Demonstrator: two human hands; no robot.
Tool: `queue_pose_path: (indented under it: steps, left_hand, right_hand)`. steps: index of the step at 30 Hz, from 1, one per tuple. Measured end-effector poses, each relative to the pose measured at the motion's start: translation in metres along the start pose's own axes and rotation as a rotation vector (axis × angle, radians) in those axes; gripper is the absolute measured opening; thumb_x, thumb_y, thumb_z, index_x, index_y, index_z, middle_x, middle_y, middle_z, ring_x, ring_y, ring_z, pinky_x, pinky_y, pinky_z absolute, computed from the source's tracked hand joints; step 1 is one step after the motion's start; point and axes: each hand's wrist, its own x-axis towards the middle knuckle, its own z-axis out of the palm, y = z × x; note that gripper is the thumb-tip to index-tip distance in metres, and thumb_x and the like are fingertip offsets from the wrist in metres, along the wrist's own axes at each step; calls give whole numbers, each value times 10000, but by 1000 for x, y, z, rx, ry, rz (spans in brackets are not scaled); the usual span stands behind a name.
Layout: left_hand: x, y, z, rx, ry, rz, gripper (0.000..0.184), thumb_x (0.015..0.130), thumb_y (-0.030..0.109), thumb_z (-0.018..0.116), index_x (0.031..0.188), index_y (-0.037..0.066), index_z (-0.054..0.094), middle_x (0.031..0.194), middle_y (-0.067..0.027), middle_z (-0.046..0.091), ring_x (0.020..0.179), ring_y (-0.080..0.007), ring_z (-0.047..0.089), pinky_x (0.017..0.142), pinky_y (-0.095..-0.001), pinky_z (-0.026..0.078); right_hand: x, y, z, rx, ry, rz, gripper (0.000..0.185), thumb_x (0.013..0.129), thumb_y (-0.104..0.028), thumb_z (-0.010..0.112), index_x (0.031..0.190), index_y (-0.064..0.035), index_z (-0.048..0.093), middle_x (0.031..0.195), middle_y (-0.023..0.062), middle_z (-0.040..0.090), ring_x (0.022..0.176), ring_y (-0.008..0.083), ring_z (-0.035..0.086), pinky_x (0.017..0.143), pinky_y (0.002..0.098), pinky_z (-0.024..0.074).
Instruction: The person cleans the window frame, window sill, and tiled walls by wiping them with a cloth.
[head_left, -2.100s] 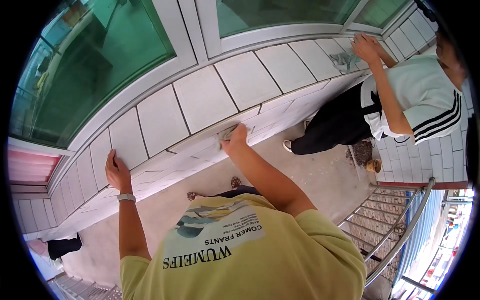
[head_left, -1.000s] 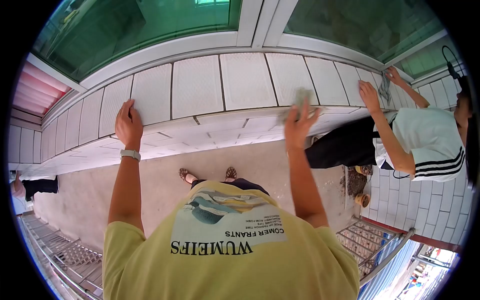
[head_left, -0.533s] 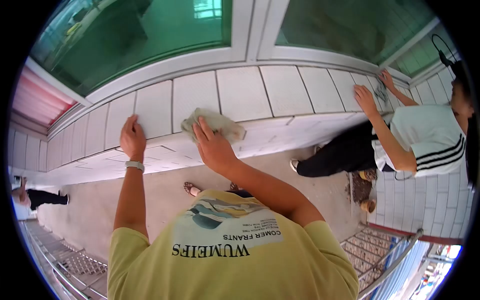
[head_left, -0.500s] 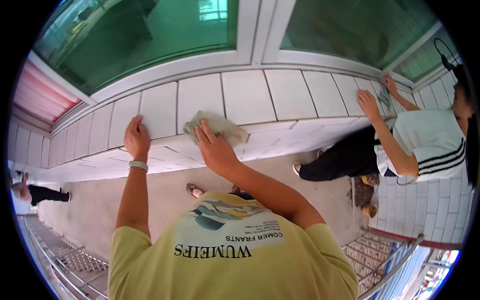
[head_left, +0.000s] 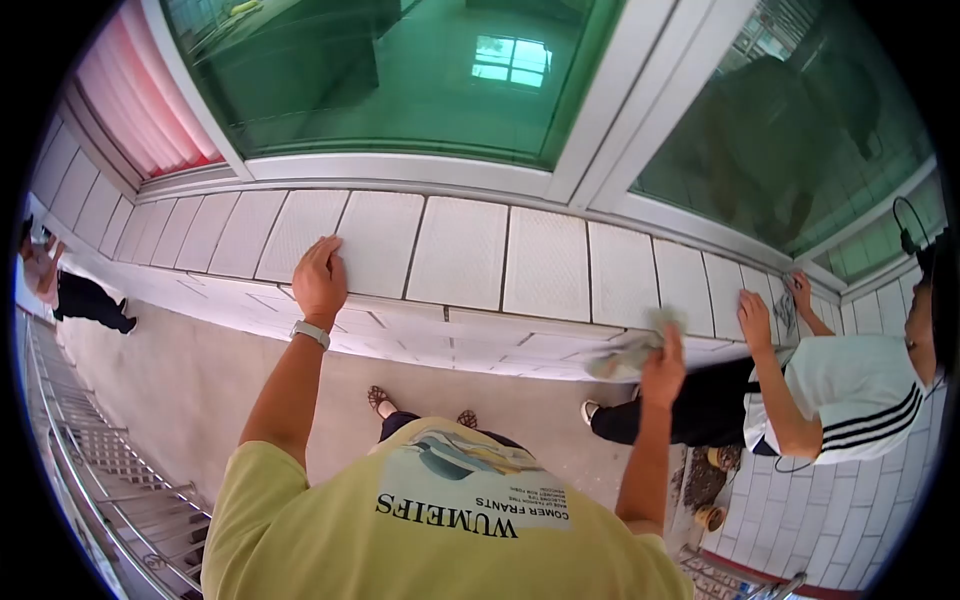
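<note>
My left hand rests on the front edge of the white tiled ledge, with nothing in it and its fingers held close together. Farther right, my right hand is at the ledge's front edge, closed on a grey-green cloth. The cloth is blurred and hangs partly over the edge, left of the fingers. Just beyond the ledge run the white window frame and green-tinted glass.
At the right, a person in a white top has both hands on the ledge beside a grey cloth. Another person stands far left. Metal railings line the lower left; small pots sit lower right.
My right hand has swept right along the ledge edge with the cloth. My left hand stays on the ledge. The view has turned, so the ledge sits lower in the picture.
</note>
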Motion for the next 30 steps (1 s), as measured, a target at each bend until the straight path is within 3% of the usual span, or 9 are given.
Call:
queue_pose_path:
  steps: [1,3,5,9,10,14,21,26,30]
  left_hand:
    - [0,-5,-2,-6,11,-24,190,792,46,524,913,47,671,1003,-110,675,1034,-285,612,882,-371,480]
    - [1,-6,-2,11,33,-31,184,787,46,526,895,50,673,991,-105,679,1023,-279,618,871,-370,485]
    - [1,-3,-4,-12,45,-2,178,778,47,531,883,52,675,975,-101,683,1005,-278,626,860,-370,492]
    - [0,-7,-1,-51,118,28,159,760,38,535,837,54,674,878,-104,688,872,-287,657,759,-370,518]
    - [-2,-9,0,-79,159,74,147,751,33,538,813,51,670,830,-113,682,777,-291,654,697,-367,518]
    - [-5,-11,-1,-85,195,104,161,744,17,511,778,51,665,838,-106,691,771,-271,658,695,-346,512]
    - [-4,-12,0,-91,257,167,149,723,14,525,768,46,663,784,-107,676,703,-288,642,623,-357,500]
    - [-9,-12,2,-77,200,118,154,756,45,517,763,65,669,795,-83,685,732,-266,649,654,-345,508]
    - [-7,-9,3,-65,127,33,201,805,87,497,796,84,698,876,-59,703,788,-236,660,716,-314,515]
  right_hand:
    - [22,-8,-21,151,-48,208,421,806,-5,504,1216,-57,584,1131,166,631,940,262,651,786,323,514]
    - [26,18,-19,-5,132,168,330,818,-43,533,1130,-2,631,1010,175,671,864,238,663,770,304,505]
    - [36,20,-28,95,223,-32,323,838,-100,550,1124,30,621,1033,179,665,868,258,662,766,319,509]
    - [60,-10,-27,99,-29,86,392,855,-187,591,1177,35,578,1166,207,604,1016,331,607,885,381,458]
    - [66,22,9,-134,-50,-212,432,895,-265,542,1238,-2,544,1267,211,536,1127,352,533,983,437,364]
    - [56,19,54,-375,56,-171,467,944,-375,384,1260,-68,540,1323,195,491,1172,357,489,1002,509,303]
    - [3,-134,88,-243,-73,-366,476,876,-317,519,1278,-61,509,1342,180,467,1129,356,503,1005,545,303]
    - [-30,-248,110,38,-305,-603,524,853,-300,566,1302,-49,465,1372,189,417,1139,365,481,1007,579,280]
    - [-55,-290,113,263,-302,-730,515,847,-259,578,1300,-45,462,1377,177,410,1148,349,466,1022,552,284]
